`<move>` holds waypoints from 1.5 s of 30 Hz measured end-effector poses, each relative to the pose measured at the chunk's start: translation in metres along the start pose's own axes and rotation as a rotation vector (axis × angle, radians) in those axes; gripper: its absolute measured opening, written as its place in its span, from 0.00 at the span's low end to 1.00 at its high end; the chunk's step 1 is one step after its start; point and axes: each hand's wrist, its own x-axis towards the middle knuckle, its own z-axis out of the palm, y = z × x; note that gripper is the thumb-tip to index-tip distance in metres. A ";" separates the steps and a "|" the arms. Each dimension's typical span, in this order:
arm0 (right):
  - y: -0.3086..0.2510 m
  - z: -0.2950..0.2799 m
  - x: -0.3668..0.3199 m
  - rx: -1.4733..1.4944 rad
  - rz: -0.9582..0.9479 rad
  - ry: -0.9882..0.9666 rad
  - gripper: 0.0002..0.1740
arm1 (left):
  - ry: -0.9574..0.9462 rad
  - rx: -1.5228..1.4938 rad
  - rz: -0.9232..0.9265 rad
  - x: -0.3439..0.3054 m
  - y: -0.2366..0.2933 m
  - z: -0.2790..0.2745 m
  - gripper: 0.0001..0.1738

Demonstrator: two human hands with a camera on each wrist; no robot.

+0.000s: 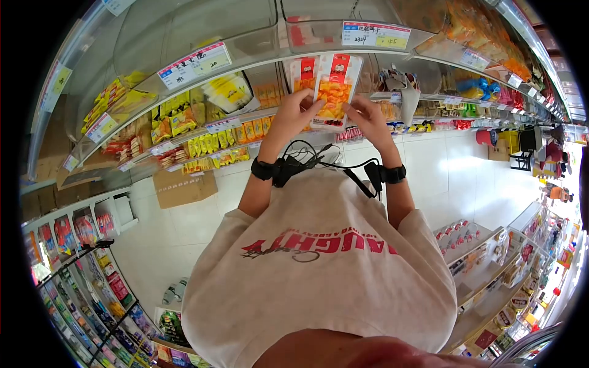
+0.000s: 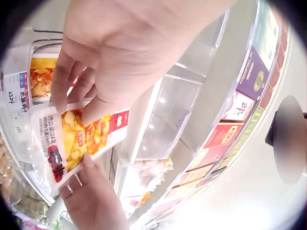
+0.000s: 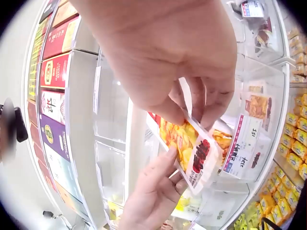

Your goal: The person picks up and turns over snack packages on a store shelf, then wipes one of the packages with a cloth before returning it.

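Observation:
A flat snack packet [image 1: 334, 92] with a red top, a picture of orange food and a clear border is held up before the shelf. My left hand [image 1: 293, 115] grips one side edge, its thumb lying over the printed front. On the opposite edge, my right hand [image 1: 370, 121] pinches it between thumb and fingers. Both thumbs show on the front in the left wrist view. Just behind it, a similar packet [image 1: 303, 72] stands in a clear shelf bin, partly covered by the held one.
Price labels [image 1: 376, 35] line the shelf fronts. Lower shelves carry rows of small yellow packets [image 1: 211, 142]. A cardboard box [image 1: 184, 187] sits on the floor to the left. Black cables [image 1: 313, 153] hang between the wrist straps. Another shelf rack [image 1: 491, 264] stands behind at the right.

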 end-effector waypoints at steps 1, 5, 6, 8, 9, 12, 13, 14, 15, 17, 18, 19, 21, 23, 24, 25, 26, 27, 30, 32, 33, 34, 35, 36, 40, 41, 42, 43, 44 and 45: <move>0.001 0.003 -0.002 -0.035 -0.031 0.026 0.12 | 0.026 -0.031 -0.009 -0.003 0.002 0.000 0.10; -0.010 0.020 0.002 -0.226 -0.199 0.235 0.10 | 0.189 -0.086 0.152 -0.010 -0.003 -0.001 0.09; -0.009 0.023 0.007 -0.295 -0.308 0.274 0.09 | 0.240 -0.084 0.241 -0.011 -0.002 -0.003 0.10; -0.008 0.028 0.015 -0.417 -0.445 0.314 0.09 | 0.271 0.031 0.320 -0.011 -0.003 -0.016 0.12; -0.011 0.031 0.021 -0.471 -0.478 0.318 0.09 | 0.284 0.089 0.360 -0.009 -0.003 -0.021 0.13; -0.008 0.053 0.039 -0.385 -0.414 0.331 0.09 | 0.392 0.123 0.256 -0.007 -0.013 -0.021 0.13; -0.007 0.058 0.043 -0.316 -0.366 0.333 0.08 | 0.399 0.134 0.230 -0.010 -0.014 -0.022 0.13; -0.006 0.059 0.047 -0.376 -0.384 0.328 0.08 | 0.409 0.146 0.209 -0.010 -0.014 -0.023 0.14; -0.006 0.061 0.050 -0.436 -0.402 0.321 0.09 | 0.420 0.159 0.188 -0.011 -0.014 -0.025 0.14; -0.007 0.063 0.055 -0.541 -0.428 0.301 0.09 | 0.405 0.167 0.137 -0.016 -0.014 -0.025 0.15; -0.009 0.064 0.055 -0.586 -0.430 0.291 0.09 | 0.394 0.170 0.111 -0.018 -0.016 -0.024 0.15; -0.010 0.065 0.055 -0.632 -0.432 0.281 0.09 | 0.405 0.140 0.122 -0.019 -0.018 -0.023 0.16; -0.016 0.068 0.057 -0.572 -0.450 0.282 0.08 | 0.429 0.081 0.146 -0.018 -0.023 -0.025 0.16; -0.016 0.069 0.058 -0.547 -0.447 0.273 0.08 | 0.504 0.153 0.169 -0.015 -0.025 -0.025 0.14; -0.013 0.068 0.060 -0.555 -0.434 0.264 0.09 | 0.541 0.191 0.180 -0.016 -0.026 -0.025 0.13; -0.009 0.067 0.059 -0.562 -0.422 0.256 0.09 | 0.502 0.210 0.124 -0.018 -0.025 -0.023 0.13; -0.005 0.064 0.059 -0.615 -0.379 0.230 0.09 | 0.467 0.230 0.073 -0.018 -0.024 -0.021 0.13; -0.001 0.059 0.060 -0.667 -0.341 0.205 0.09 | 0.435 0.252 0.026 -0.017 -0.023 -0.020 0.13; 0.028 0.041 0.067 -0.722 -0.342 0.078 0.11 | 0.383 0.463 0.183 -0.012 -0.028 -0.015 0.12; 0.035 0.032 0.070 -0.647 -0.389 0.062 0.15 | 0.387 0.519 0.073 -0.009 -0.024 -0.009 0.11; 0.035 0.027 0.071 -0.570 -0.420 0.097 0.17 | 0.376 0.563 0.032 -0.007 -0.022 -0.007 0.11; 0.034 0.023 0.071 -0.491 -0.450 0.133 0.19 | 0.364 0.606 -0.008 -0.005 -0.020 -0.005 0.11; 0.038 0.012 0.074 -0.466 -0.400 0.171 0.20 | 0.366 0.636 -0.006 -0.002 -0.020 -0.002 0.12; 0.045 0.000 0.082 -0.438 -0.351 0.205 0.21 | 0.370 0.667 -0.006 0.001 -0.023 0.001 0.12; 0.069 -0.016 0.129 -0.604 -0.279 0.267 0.20 | 0.382 0.722 -0.093 0.010 -0.024 0.010 0.13; 0.071 -0.020 0.140 -0.609 -0.116 0.195 0.20 | 0.371 0.736 -0.133 0.011 -0.024 0.010 0.13; 0.068 -0.021 0.149 -0.611 0.046 0.117 0.20 | 0.363 0.749 -0.175 0.015 -0.024 0.009 0.14; 0.065 -0.023 0.154 -0.611 0.203 0.038 0.21 | 0.358 0.762 -0.216 0.017 -0.025 0.008 0.14; 0.063 -0.023 0.154 -0.650 0.191 0.069 0.20 | 0.363 0.780 -0.203 0.018 -0.026 0.007 0.14; 0.054 -0.020 0.150 -0.690 0.179 0.101 0.19 | 0.368 0.795 -0.190 0.017 -0.027 0.007 0.15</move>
